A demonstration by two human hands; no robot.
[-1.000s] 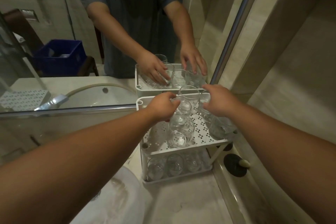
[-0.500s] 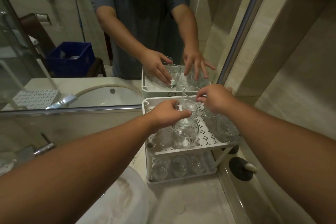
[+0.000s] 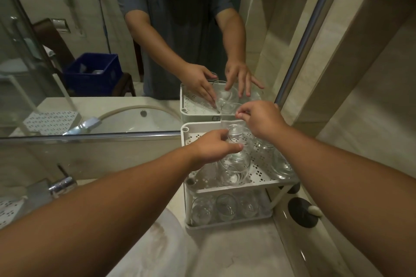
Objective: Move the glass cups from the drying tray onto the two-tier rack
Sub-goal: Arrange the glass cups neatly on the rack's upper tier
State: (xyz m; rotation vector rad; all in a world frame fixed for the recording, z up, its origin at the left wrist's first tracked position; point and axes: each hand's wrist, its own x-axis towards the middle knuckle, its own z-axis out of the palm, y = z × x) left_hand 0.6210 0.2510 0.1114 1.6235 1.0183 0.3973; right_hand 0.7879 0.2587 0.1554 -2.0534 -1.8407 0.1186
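Note:
The white two-tier rack [image 3: 227, 189] stands on the counter against the mirror. Several clear glass cups sit on its upper tier, one at the front [image 3: 234, 170] and others at the right [image 3: 281, 164]; more fill the lower tier [image 3: 225, 207]. My left hand [image 3: 211, 148] is over the upper tier, with thumb and fingers closed around a glass cup [image 3: 236, 135] near the back. My right hand [image 3: 261, 119] hovers at the back of the rack, its thumb and forefinger pinching the rim of a tall cup [image 3: 231, 109]. My hands hide both cups' bases.
A mirror [image 3: 90, 51] behind the rack reflects me and the rack. A white sink basin [image 3: 162, 245] lies at the lower left, with a chrome tap [image 3: 60, 186] beyond it. A perforated white tray corner [image 3: 6, 209] shows at far left. A black round object [image 3: 302, 213] sits beside the rack.
My right hand moved from the rack's right side to the back, onto a cup's rim. My left hand shifted slightly toward the back, still around its cup.

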